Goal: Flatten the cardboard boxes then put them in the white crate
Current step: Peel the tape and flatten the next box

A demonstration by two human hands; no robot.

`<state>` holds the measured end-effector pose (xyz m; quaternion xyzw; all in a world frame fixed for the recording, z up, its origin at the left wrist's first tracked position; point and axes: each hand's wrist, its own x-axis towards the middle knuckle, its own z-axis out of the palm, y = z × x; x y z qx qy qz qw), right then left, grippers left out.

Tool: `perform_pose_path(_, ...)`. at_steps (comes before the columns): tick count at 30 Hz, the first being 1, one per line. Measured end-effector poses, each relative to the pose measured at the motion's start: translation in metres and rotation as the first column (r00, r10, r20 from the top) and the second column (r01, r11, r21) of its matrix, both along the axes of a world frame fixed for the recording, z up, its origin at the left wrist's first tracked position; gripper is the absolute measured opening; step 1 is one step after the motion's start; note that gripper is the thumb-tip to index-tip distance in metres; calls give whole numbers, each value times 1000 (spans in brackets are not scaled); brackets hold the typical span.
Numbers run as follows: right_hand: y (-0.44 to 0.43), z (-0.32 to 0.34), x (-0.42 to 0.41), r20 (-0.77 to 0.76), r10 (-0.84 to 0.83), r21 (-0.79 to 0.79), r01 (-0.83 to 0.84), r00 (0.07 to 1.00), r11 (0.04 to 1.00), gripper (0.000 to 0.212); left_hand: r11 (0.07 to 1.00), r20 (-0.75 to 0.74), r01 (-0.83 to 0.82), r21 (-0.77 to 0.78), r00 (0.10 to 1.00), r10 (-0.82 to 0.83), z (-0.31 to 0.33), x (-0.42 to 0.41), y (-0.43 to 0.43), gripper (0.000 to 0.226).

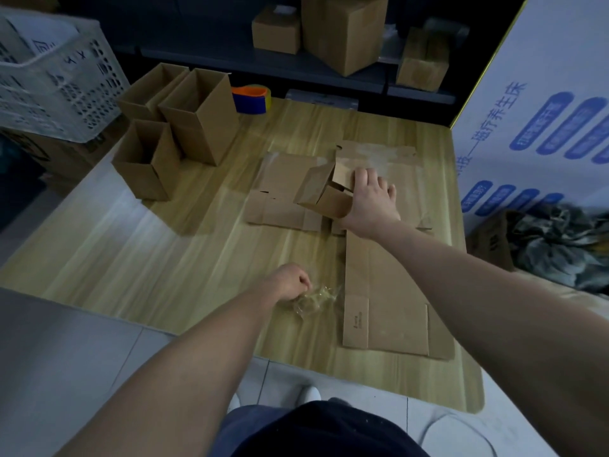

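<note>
While shelves point(204, 54) stand behind, cardboard point(385, 285) litters the wooden table point(148, 252).

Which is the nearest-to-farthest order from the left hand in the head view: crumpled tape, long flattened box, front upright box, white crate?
1. crumpled tape: at the fingers of the left hand, touching.
2. long flattened box: just to its right.
3. front upright box: far ahead, to the left.
4. white crate: beyond that box, farther left.

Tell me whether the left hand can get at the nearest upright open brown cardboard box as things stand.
Probably yes: only bare wooden table lies between the left hand and that cardboard box, but it grips crumpled clear film, to drop first.
</note>
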<state>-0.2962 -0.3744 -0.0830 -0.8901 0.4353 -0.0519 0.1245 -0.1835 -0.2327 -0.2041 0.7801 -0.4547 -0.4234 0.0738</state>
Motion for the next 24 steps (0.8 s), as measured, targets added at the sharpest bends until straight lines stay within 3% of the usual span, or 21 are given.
perform_pose_path(8,8,9,28,46,62,-53,-59,997,997,88,984,-352,-137,114,920,169,23,16,8,23)
perform_pose_path(11,13,14,42,65,103,-52,-99,993,994,91,990,-402,-121,79,904,142,37,23,16,93)
perform_pose_path(14,18,17,51,88,139,-52,-134,986,990,89,991,-396,-129,46,908,137,50,33,20,123)
perform_pose_path(16,22,17,56,93,156,-49,-152,983,987,89,987,-350,-152,49,923,160,57,36,21,113)
perform_pose_path(20,25,18,64,97,173,-53,-168,980,984,93,969,-61,-224,-109,974,218,50,39,20,50)
perform_pose_path(22,26,19,66,95,176,-47,-172,980,984,94,953,-59,-227,-199,974,219,49,39,22,25)
perform_pose_path(24,26,18,68,91,181,-42,-178,979,983,95,941,-97,-264,-209,964,249,47,37,24,13)
